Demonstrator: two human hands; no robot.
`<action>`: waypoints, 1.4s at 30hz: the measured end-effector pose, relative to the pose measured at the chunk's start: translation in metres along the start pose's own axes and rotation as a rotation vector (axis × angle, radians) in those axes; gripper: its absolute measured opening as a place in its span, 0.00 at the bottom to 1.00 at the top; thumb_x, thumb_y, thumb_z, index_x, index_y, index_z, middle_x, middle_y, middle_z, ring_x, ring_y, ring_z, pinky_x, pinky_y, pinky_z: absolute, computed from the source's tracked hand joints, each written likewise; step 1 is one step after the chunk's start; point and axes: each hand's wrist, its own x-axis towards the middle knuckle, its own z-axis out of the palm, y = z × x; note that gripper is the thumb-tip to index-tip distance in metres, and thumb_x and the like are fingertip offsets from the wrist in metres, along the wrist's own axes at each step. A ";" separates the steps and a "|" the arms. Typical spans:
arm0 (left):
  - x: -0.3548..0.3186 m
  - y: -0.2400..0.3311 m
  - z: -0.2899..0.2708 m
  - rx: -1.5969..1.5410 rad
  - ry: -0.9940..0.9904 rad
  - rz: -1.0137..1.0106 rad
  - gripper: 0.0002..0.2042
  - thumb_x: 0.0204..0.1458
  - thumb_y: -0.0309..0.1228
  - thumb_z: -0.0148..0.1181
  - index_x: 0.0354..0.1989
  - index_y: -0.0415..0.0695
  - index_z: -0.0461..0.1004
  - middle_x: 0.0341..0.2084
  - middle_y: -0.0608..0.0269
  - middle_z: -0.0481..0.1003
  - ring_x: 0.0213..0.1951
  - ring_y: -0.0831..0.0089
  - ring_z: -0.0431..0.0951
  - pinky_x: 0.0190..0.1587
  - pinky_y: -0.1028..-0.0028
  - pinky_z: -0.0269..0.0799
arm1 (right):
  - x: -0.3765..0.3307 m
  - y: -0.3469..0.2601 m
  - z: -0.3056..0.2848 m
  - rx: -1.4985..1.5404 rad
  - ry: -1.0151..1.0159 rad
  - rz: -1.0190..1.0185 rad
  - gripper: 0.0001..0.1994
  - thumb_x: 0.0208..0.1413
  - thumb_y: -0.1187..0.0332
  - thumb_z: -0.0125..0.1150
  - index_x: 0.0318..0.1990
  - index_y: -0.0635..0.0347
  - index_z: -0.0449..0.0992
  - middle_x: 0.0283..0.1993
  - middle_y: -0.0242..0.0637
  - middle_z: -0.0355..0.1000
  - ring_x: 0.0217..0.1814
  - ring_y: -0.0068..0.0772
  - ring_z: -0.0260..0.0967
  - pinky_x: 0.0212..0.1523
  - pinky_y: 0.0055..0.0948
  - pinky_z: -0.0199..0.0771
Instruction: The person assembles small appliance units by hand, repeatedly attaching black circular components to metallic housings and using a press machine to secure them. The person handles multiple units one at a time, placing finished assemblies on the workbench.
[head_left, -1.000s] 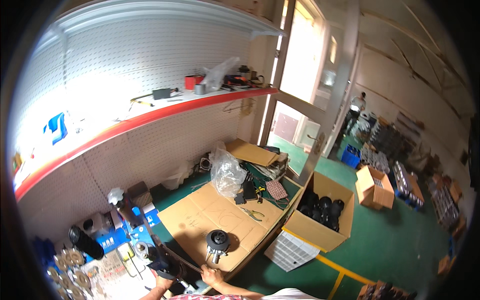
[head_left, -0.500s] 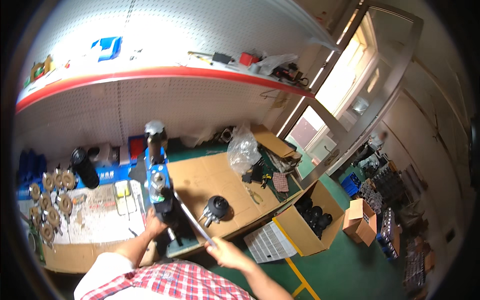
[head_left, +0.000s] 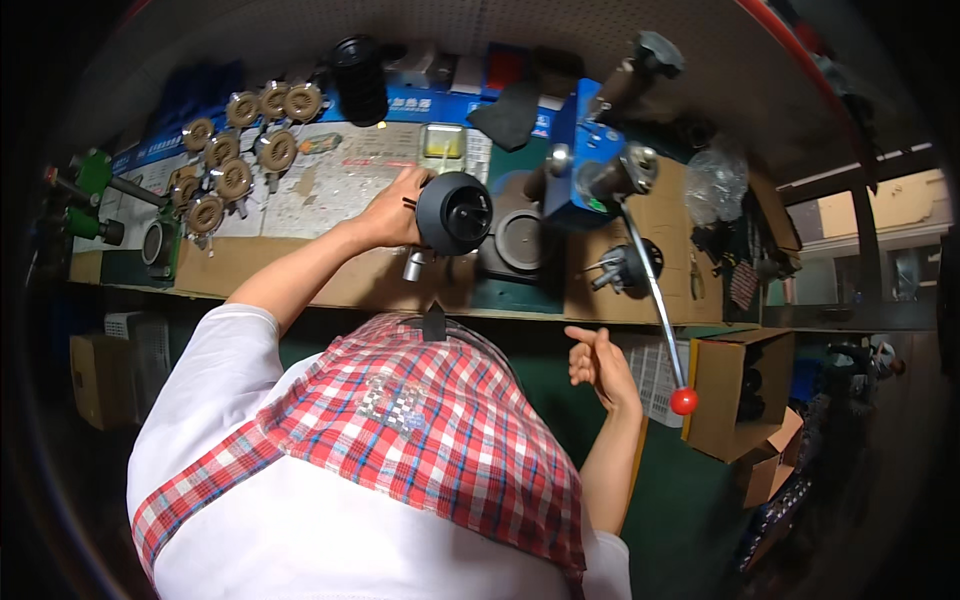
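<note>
My left hand grips a dark grey, cup-shaped round housing by its left side. Its open end shows a ribbed hub inside, and a short metal stub sticks out below it. The housing is held just left of the round press plate under a blue hand press. Over the floor at the bench's front edge, my right hand is empty with its fingers apart. To its right is the red ball on the end of the press lever, which the hand does not touch.
A similar black round part lies on the cardboard right of the press. Several tan round parts stand at the left, near a green clamp-like tool. A black ribbed cylinder stands behind. A cardboard box sits at the right.
My view has turned down toward the bench. My right hand has let go of the press lever. My left hand now holds the housing clear of the press, to its left.
</note>
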 end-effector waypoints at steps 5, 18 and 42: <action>0.001 0.038 0.003 -0.005 0.097 0.095 0.37 0.36 0.38 0.72 0.59 0.42 0.65 0.54 0.50 0.66 0.57 0.50 0.63 0.60 0.59 0.63 | 0.061 -0.021 0.026 -0.258 -0.069 -0.134 0.20 0.68 0.57 0.46 0.54 0.66 0.72 0.31 0.30 0.68 0.30 0.20 0.65 0.32 0.20 0.70; -0.037 -0.011 -0.086 0.755 0.820 0.334 0.15 0.44 0.29 0.65 0.42 0.62 0.80 0.53 0.69 0.67 0.61 0.67 0.61 0.70 0.61 0.52 | 0.105 -0.120 0.238 -0.621 -0.094 -0.765 0.45 0.48 0.57 0.69 0.70 0.60 0.50 0.68 0.53 0.48 0.73 0.52 0.43 0.72 0.43 0.44; -0.080 -0.077 -0.084 0.213 0.840 0.287 0.38 0.48 0.48 0.66 0.66 0.58 0.53 0.60 0.54 0.58 0.66 0.53 0.53 0.68 0.51 0.47 | 0.103 -0.069 0.252 -0.704 0.291 -1.284 0.28 0.38 0.79 0.72 0.52 0.60 0.71 0.48 0.47 0.71 0.50 0.48 0.71 0.50 0.37 0.73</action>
